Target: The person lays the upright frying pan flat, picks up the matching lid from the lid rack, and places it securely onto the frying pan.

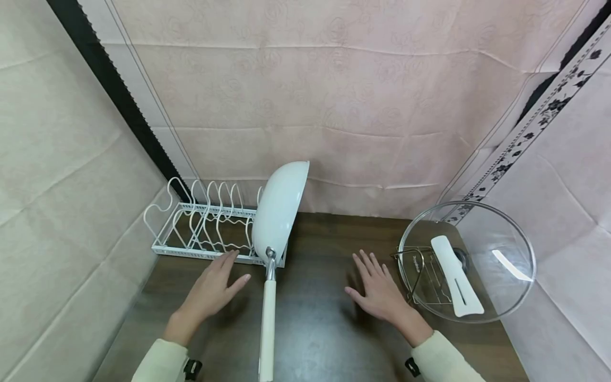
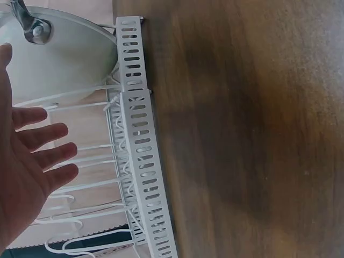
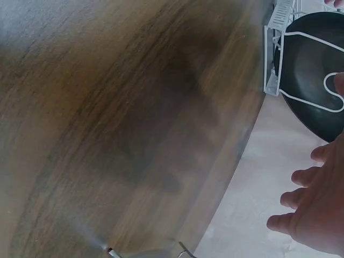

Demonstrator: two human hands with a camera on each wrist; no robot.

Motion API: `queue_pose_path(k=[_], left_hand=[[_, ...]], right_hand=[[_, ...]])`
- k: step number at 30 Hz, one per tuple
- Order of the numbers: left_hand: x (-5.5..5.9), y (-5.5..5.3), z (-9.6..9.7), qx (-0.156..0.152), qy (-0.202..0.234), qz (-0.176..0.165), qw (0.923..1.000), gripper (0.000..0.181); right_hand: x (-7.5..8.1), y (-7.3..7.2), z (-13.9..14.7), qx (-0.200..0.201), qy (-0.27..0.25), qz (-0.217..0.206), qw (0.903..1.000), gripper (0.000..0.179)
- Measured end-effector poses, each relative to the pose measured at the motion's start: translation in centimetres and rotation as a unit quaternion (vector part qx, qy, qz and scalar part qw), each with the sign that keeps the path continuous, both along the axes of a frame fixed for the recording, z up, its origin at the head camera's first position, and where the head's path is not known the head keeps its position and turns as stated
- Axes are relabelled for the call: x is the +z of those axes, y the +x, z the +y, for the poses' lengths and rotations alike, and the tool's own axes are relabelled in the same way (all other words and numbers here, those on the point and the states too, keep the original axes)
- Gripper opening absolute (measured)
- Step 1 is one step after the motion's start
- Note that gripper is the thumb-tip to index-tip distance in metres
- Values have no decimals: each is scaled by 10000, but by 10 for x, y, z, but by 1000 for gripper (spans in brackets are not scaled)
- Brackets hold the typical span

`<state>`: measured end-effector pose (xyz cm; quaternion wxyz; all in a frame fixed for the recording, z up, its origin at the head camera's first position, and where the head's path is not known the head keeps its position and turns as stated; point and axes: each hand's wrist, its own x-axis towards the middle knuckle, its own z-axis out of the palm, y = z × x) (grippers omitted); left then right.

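Note:
A white frying pan (image 1: 281, 207) with a pale handle (image 1: 268, 329) stands on edge in the right end of a white wire dish rack (image 1: 205, 228). Its dark inside (image 3: 314, 64) shows in the right wrist view. My left hand (image 1: 213, 286) is held near the rack's front edge, left of the pan handle, fingers extended and holding nothing. On the other side, my right hand (image 1: 379, 289) is spread over the table, with nothing in it, between the pan and a glass lid (image 1: 517, 233). A white spatula (image 1: 455, 276) shows through the lid's glass.
A metal wire stand (image 1: 431, 281) shows at the lid, beside the spatula. The lid's dark knob (image 1: 461, 259) is partly hidden behind the spatula. Pale cloth (image 1: 334, 106) hangs behind the brown wooden table (image 1: 315, 339) and along both sides.

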<state>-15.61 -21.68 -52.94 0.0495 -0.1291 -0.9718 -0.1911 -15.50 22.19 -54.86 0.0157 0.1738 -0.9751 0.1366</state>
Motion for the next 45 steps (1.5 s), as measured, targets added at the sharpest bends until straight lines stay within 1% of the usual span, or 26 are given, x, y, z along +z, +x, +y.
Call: queue_pose_path(k=[5,9,12,20,25,30,36,38,41,42,43,45], left_hand=[[3,3,1,87,309,-371,9988,80],[5,4,3,156,502,-720,9960,82],[7,3,5,146,601,-927,9938,86],[9,2,10,47,950,-1258,9875,87],[10,1,13,-58,1357,-1441,9802,80],[10,0,16,-134,1886,-1656,9679,69],[11,0,19,-234,2400,-1962,9505,63],[12,0,20,-287,2488,-2005,9471,62],[14,0,21,-288,2675,-2065,9407,61],[15,-1,22,-305,2761,-2099,9374,60],[15,-1,22,-326,2887,-2147,9325,60],[15,-2,24,-370,3188,-2277,9193,58]], right_hand=[[4,2,-6,52,-223,-275,9994,90],[6,3,-10,86,-437,-528,9976,89],[7,4,-13,133,-585,-718,9956,89],[12,5,-16,191,-867,-1249,9882,86],[11,4,-16,239,-1048,-1696,9796,85],[12,4,-18,303,-1443,-2021,9682,78],[13,5,-21,444,-1804,-2227,9570,73],[14,6,-23,475,-1897,-2286,9537,73],[16,7,-25,513,-2067,-2391,9474,70],[16,7,-26,512,-2107,-2429,9455,70],[17,7,-26,506,-2165,-2462,9434,69],[17,7,-28,495,-2253,-2527,9397,68]])
